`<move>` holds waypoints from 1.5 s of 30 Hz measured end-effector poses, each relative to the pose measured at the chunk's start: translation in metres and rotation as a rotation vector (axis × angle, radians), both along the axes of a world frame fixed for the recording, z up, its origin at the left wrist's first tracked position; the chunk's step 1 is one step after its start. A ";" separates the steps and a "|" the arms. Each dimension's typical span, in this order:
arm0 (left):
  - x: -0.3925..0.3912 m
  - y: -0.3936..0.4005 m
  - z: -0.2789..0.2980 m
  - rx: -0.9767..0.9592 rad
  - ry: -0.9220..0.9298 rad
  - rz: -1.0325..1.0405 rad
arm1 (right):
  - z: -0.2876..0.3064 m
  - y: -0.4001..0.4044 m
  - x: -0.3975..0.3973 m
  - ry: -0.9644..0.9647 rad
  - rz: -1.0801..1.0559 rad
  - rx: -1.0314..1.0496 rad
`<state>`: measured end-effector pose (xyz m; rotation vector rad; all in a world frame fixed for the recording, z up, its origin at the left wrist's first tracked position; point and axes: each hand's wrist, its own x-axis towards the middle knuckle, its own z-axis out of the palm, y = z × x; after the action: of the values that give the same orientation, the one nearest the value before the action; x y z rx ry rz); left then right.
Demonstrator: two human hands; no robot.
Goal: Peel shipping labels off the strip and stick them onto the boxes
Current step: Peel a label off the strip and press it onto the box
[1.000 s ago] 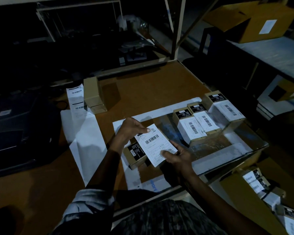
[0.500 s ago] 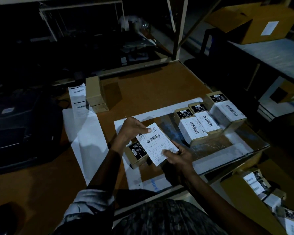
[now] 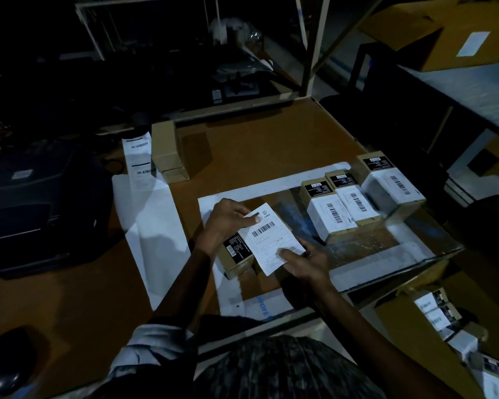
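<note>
A white shipping label [image 3: 268, 237] with a barcode lies over a small brown box [image 3: 236, 256] near the table's front. My left hand [image 3: 228, 218] pinches the label's far corner with thumb on top. My right hand [image 3: 303, 260] pinches its near corner. The label covers most of the box top; only the box's black sticker end shows. Three labelled boxes [image 3: 332, 214] [image 3: 355, 198] [image 3: 392, 182] stand in a row to the right. The label strip [image 3: 139, 159] hangs from the printer at the far left.
A black printer [image 3: 26, 208] sits at the left, with white backing paper [image 3: 153, 223] trailing over the brown table [image 3: 271, 139]. Two plain boxes [image 3: 167, 151] stand by the strip. A carton of labelled boxes [image 3: 444, 318] is at the lower right. A large cardboard box [image 3: 444, 30] rests far right.
The label has come down a little closer onto the small box, both hands still holding its corners. The view shifted slightly.
</note>
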<state>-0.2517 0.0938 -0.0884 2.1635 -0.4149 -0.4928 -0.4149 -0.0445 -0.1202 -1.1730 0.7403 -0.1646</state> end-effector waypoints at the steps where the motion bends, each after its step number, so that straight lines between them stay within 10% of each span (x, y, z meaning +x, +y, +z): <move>1: -0.001 0.001 -0.002 0.027 -0.033 0.006 | 0.000 -0.001 0.001 0.037 0.020 0.010; 16: -0.068 0.021 -0.030 0.058 -0.239 0.430 | 0.039 -0.025 -0.015 0.230 0.311 -0.162; 21: -0.076 0.020 -0.025 -0.250 -0.140 0.458 | 0.037 -0.041 -0.030 0.307 0.313 -1.124; 27: -0.074 0.021 -0.031 -0.362 -0.117 0.468 | 0.050 0.015 -0.004 0.213 0.640 -1.519; 45: -0.074 0.021 -0.035 -0.394 -0.153 0.463 | 0.017 -0.006 0.021 0.370 0.554 -1.581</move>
<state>-0.3254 0.1147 -0.1237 1.8351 -0.0720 0.0162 -0.3935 -0.0504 -0.1031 -2.9259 0.4864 -0.0351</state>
